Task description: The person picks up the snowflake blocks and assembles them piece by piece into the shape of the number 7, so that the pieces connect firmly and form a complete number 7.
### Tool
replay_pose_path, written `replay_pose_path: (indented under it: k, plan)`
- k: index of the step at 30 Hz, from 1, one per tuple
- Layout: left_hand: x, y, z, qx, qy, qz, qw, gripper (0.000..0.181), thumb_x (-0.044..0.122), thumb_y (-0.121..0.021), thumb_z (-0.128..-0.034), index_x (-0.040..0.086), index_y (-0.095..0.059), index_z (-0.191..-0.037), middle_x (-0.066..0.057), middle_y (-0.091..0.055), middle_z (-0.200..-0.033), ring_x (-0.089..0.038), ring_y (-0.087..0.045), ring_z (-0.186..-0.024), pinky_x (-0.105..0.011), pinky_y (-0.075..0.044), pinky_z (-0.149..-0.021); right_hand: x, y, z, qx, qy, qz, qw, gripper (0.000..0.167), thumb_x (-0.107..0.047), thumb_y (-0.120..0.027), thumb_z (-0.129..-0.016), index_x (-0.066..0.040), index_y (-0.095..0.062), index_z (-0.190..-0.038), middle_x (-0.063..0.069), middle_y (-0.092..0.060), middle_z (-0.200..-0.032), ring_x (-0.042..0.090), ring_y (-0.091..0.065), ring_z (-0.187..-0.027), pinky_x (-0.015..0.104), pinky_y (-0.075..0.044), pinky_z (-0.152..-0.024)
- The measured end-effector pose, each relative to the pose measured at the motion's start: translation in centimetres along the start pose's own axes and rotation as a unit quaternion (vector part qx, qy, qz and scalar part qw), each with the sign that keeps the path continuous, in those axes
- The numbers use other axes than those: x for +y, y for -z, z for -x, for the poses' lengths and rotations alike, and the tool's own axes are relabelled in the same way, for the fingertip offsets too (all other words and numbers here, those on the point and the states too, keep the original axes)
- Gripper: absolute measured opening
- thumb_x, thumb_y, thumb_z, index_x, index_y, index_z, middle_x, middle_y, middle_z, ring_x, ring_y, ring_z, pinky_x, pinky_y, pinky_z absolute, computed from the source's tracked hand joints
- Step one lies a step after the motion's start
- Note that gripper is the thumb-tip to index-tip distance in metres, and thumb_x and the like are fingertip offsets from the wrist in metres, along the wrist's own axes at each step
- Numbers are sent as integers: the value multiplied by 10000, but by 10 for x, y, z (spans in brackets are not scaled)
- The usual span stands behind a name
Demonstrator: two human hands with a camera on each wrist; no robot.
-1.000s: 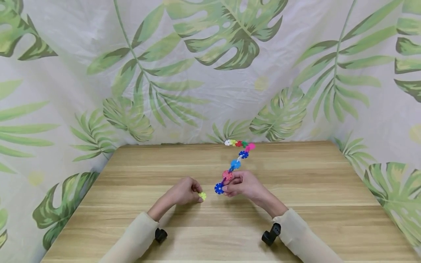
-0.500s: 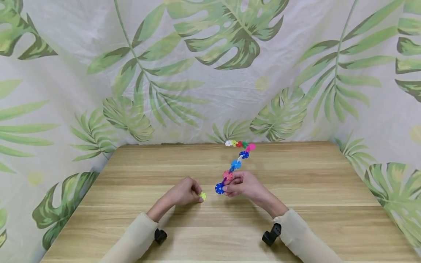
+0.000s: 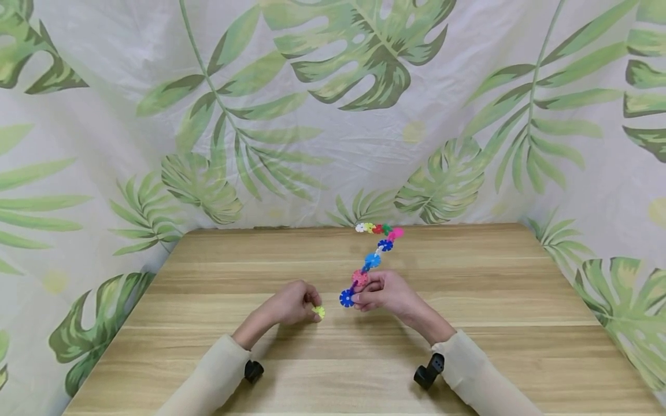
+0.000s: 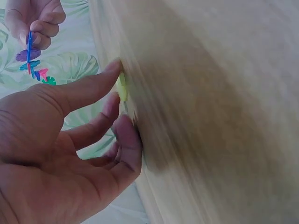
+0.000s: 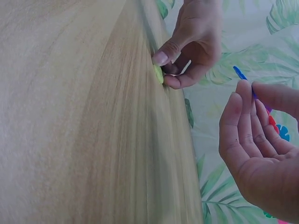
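Note:
My left hand (image 3: 293, 303) pinches a yellow-green notched snowflake disc (image 3: 320, 312) between thumb and fingertips, low over the tabletop. The disc (image 4: 123, 88) is seen nearly edge-on in the left wrist view. My right hand (image 3: 389, 296) pinches the near end of a chain of interlocking snowflake discs (image 3: 372, 260), by a dark blue disc (image 3: 346, 298). That blue disc faces the yellow one across a small gap. From there the chain runs away through pink, light blue, white and other colours, then bends left to a white disc (image 3: 361, 227). Fingers partly hide the purple disc behind the blue one.
Both hands work over a wood-grain table (image 3: 208, 254). Behind its far edge hangs a pale leaf-print cloth (image 3: 364, 156). Small black cameras sit at the left wrist (image 3: 254, 371) and the right wrist (image 3: 429, 371).
In my left fingers the yellow-green disc has turned and dropped very slightly. The right hand and the chain have hardly moved.

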State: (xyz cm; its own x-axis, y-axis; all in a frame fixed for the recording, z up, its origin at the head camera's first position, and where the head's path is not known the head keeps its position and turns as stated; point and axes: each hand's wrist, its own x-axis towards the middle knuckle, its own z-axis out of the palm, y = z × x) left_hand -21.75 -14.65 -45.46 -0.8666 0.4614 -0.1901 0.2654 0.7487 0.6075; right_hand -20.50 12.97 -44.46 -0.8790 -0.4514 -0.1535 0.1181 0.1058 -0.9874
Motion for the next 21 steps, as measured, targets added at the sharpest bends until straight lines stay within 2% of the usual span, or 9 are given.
replay_pose_path:
  k: [4,7,9,15,18,21]
  plan:
    - [-3,-1,1,26,-88,24,10000,242,101,-895,-825,73,-684,-938,-18,-633,-845,-135,-549,-768,-224,-469,-660,0,0,0,3,2,6,10000,192,-41,-772,-931,62,-691,-1072,52,-789,-879,267,-796,-883,500,-658,-877]
    - [-4,-4,1,211,-174,111,9996,241,93,-885,-836,79,-669,-942,-9,-632,-832,-128,-561,-764,-216,-476,-649,0,0,0,7,5,11,10000,187,-41,-771,-932,60,-691,-1067,55,-789,-879,274,-797,-887,507,-656,-881]
    - [-4,-6,1,379,-114,244,9989,237,81,-886,-831,81,-674,-938,-8,-645,-817,-123,-575,-746,-217,-482,-628,0,1,0,13,9,21,10000,186,-42,-773,-931,59,-691,-1065,57,-789,-881,286,-797,-895,512,-655,-884]
    - [8,-10,4,922,160,648,9935,175,41,-879,-819,81,-724,-891,5,-726,-793,-90,-647,-718,-218,-540,-607,-1,1,1,41,-8,37,10000,194,-46,-778,-929,56,-691,-1069,60,-792,-889,287,-798,-899,525,-649,-896]
    - [16,-13,5,1206,119,692,9902,112,56,-861,-844,85,-759,-879,-3,-768,-807,-82,-690,-740,-220,-578,-652,-2,1,1,57,-11,35,10000,194,-49,-778,-930,54,-692,-1071,60,-793,-894,287,-797,-901,518,-651,-892]
    - [23,-15,6,1437,-47,698,9872,66,61,-839,-873,70,-799,-925,-41,-805,-866,-107,-744,-791,-242,-622,-712,-2,1,1,74,-2,41,10000,195,-49,-774,-934,52,-694,-1081,55,-793,-899,280,-795,-900,512,-652,-892]
